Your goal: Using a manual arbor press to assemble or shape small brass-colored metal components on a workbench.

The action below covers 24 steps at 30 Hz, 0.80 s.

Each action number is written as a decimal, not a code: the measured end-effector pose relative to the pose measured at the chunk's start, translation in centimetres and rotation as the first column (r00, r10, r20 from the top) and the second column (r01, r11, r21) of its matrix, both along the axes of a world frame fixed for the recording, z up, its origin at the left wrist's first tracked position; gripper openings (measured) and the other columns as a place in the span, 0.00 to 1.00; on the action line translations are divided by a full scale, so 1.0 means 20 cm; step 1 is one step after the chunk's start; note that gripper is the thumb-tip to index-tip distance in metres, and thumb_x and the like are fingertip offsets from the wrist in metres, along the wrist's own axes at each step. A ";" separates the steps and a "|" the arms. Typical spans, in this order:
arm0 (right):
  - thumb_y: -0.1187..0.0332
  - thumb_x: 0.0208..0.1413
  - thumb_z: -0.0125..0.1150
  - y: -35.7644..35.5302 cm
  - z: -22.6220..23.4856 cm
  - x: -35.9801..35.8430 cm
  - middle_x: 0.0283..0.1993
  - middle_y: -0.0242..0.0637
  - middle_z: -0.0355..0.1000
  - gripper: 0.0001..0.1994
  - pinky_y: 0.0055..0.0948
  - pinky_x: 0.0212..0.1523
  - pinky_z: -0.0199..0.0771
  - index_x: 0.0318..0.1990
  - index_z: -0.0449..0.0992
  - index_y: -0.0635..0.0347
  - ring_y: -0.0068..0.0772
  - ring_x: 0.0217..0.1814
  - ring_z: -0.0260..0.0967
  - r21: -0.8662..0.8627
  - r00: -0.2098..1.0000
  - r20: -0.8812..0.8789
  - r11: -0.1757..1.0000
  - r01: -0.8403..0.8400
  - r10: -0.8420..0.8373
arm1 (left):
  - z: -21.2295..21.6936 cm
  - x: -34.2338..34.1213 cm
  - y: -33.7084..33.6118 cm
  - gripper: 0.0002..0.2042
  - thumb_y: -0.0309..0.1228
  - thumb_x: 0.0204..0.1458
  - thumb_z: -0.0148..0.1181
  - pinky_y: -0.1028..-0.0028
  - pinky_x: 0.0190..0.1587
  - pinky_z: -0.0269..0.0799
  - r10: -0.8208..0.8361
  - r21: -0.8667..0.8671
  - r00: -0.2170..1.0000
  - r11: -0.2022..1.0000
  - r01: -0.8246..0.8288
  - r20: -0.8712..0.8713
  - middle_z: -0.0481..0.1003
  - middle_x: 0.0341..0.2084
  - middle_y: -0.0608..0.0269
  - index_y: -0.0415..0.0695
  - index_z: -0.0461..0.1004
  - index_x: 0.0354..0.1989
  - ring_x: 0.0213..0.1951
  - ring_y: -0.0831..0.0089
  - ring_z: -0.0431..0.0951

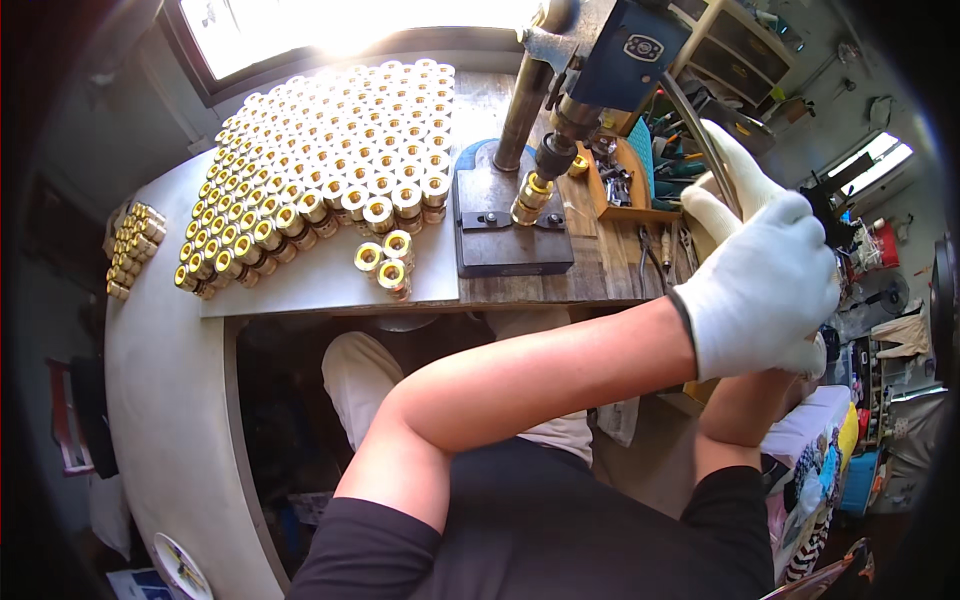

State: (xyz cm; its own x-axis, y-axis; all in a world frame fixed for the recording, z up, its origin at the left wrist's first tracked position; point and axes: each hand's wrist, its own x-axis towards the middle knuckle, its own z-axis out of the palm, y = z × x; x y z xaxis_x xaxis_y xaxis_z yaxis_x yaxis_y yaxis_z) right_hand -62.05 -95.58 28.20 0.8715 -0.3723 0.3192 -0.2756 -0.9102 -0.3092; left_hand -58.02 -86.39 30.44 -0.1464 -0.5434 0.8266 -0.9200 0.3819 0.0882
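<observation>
My left hand, in a white knit glove with a dark cuff edge, reaches across to the right and closes over the lower part of my right glove. My right hand, also gloved, has its fingers stretched out beside the metal lever of a blue bench drill press. The lever passes in front of the right glove; whether they touch is hard to tell. Most of the right palm is hidden behind my left hand. Under the press chuck a brass fitting stands tilted above the dark base.
Many brass fittings stand in rows on the table, with three apart in front. Another cluster sits far left. Right of the press are a wooden tray of metal parts, and pliers near the table edge.
</observation>
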 end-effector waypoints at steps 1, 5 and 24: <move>0.62 0.70 0.67 0.00 -0.04 0.05 0.60 0.50 0.82 0.32 0.34 0.61 0.78 0.78 0.67 0.62 0.38 0.58 0.82 0.030 0.999 -0.026 0.999 0.038 -0.037 | -0.07 0.01 -0.03 0.25 0.61 0.42 0.73 0.59 0.61 0.70 -0.068 -0.173 0.997 0.983 0.061 -0.036 0.82 0.36 0.69 0.51 0.86 0.34 0.47 0.61 0.79; 0.63 0.69 0.68 0.06 -0.22 0.18 0.64 0.49 0.80 0.33 0.34 0.64 0.77 0.79 0.66 0.61 0.37 0.61 0.81 0.171 0.987 -0.128 0.978 0.116 -0.095 | -0.39 0.27 -0.07 0.24 0.59 0.42 0.74 0.59 0.60 0.71 -0.066 -0.117 0.991 0.992 0.053 -0.115 0.82 0.36 0.67 0.49 0.85 0.32 0.46 0.61 0.79; 0.62 0.79 0.57 -0.13 0.38 -0.13 0.53 0.39 0.79 0.15 0.26 0.47 0.85 0.62 0.77 0.64 0.29 0.49 0.79 -0.585 0.596 0.718 0.775 0.239 0.359 | -1.22 0.15 1.20 0.23 0.26 0.58 0.72 0.59 0.66 0.76 0.278 0.369 0.687 0.929 -0.017 -0.671 0.81 0.59 0.48 0.39 0.79 0.63 0.61 0.50 0.82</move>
State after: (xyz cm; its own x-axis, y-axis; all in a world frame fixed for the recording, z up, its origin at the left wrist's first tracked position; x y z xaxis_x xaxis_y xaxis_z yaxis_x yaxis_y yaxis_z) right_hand -64.64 -98.08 35.82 0.1856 0.1904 0.9640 -0.1443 -0.9651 0.2184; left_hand -54.96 -62.38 6.01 0.5086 -0.7460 0.4298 -0.5748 0.0775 0.8146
